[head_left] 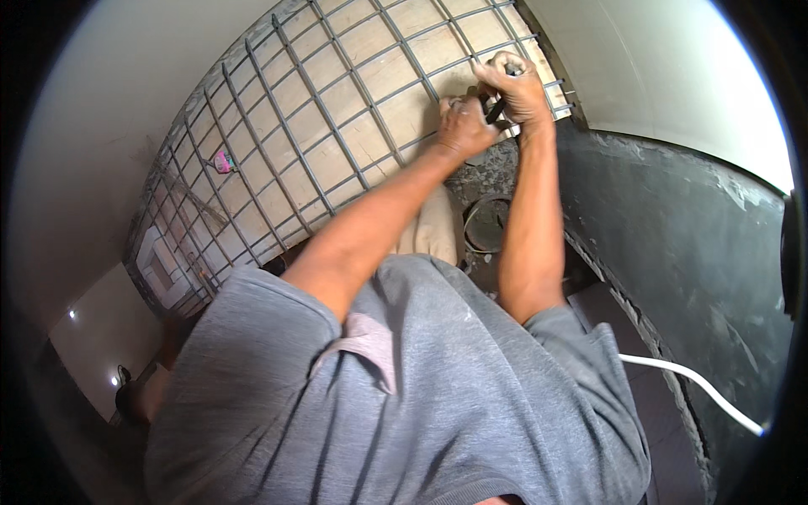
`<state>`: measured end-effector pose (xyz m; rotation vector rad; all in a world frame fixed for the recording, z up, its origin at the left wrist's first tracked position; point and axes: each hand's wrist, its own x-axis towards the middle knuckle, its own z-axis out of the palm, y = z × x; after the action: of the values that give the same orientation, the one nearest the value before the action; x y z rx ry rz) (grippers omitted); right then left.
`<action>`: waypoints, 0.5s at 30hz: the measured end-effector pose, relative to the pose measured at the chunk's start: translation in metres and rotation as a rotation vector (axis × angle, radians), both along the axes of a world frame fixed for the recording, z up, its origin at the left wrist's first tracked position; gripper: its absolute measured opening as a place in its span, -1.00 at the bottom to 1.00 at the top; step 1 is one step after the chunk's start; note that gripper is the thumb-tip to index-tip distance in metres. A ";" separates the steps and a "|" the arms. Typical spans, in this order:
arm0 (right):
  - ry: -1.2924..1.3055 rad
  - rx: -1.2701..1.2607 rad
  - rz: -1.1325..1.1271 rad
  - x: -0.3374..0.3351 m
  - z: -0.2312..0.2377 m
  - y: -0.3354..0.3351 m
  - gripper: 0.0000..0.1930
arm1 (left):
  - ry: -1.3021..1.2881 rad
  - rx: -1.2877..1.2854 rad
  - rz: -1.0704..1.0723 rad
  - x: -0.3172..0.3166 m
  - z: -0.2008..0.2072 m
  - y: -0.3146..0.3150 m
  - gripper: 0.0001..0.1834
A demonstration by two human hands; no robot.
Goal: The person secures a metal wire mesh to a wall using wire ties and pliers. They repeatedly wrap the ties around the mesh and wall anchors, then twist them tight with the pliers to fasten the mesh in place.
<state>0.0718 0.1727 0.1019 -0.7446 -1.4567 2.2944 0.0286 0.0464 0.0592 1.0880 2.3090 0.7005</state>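
Note:
A grid of steel bars (286, 126) lies over wooden formwork boards (353, 93). Both my arms reach out to its far right corner. My right hand (518, 84) is closed around a dark hand tool (497, 109) held against the bars at the grid's edge. My left hand (463, 126) sits just beside it, fingers curled on the bars near the tool's tip; what it grips is hidden. My grey shirt fills the lower part of the view.
A dark rough concrete wall (673, 236) runs along the right of the grid. A coil of wire (486, 223) lies below my hands. A white cable (699, 383) crosses the lower right. A small pink object (223, 162) rests on the grid at left.

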 end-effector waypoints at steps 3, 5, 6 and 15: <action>0.434 -0.304 0.287 0.016 -0.030 0.040 -0.73 | -0.240 0.001 -0.080 -0.012 0.017 0.014 -0.47; 0.124 -0.178 -0.102 0.016 -0.024 0.031 -0.76 | -0.328 -0.111 -0.029 -0.009 0.012 0.025 -0.51; -0.058 0.015 -0.441 0.013 -0.019 0.016 -0.76 | -0.176 -0.146 -0.065 0.001 0.020 0.025 -0.52; 0.024 0.007 -0.748 0.047 -0.047 -0.001 -0.80 | -0.147 0.057 -0.381 0.002 -0.022 0.034 -0.50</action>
<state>0.1185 0.1714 0.0548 -1.0361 -0.9405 1.7063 0.0309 0.0807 0.0377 1.4021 1.8941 0.6715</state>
